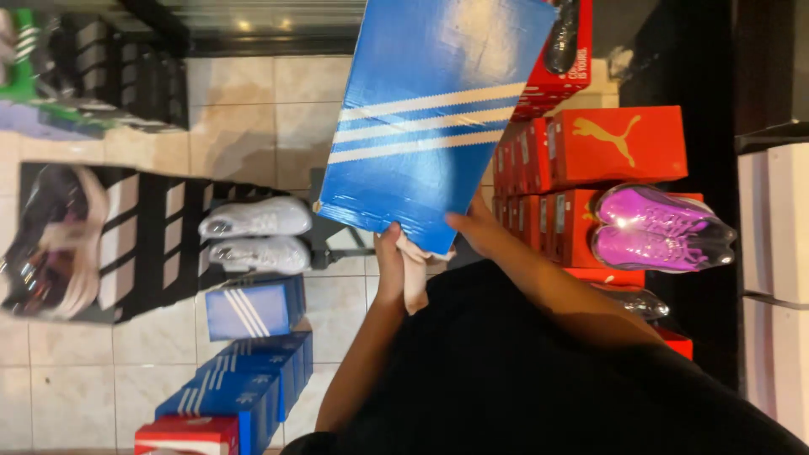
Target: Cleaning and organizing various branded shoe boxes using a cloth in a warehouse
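Head view: one large blue shoebox with three white stripes is held up in front of the body, its top cut off by the frame. The left hand has its fingers closed on the box's lower edge and a pale cloth; the right hand grips that edge beside it. Two white shoes sit on a black box, two purple shoes on red boxes. Three or so blue boxes are stacked on the tiled floor.

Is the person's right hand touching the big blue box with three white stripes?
Touching. In the head view the right hand has its fingers pressed against the lower edge of the blue box, with no gap between them.
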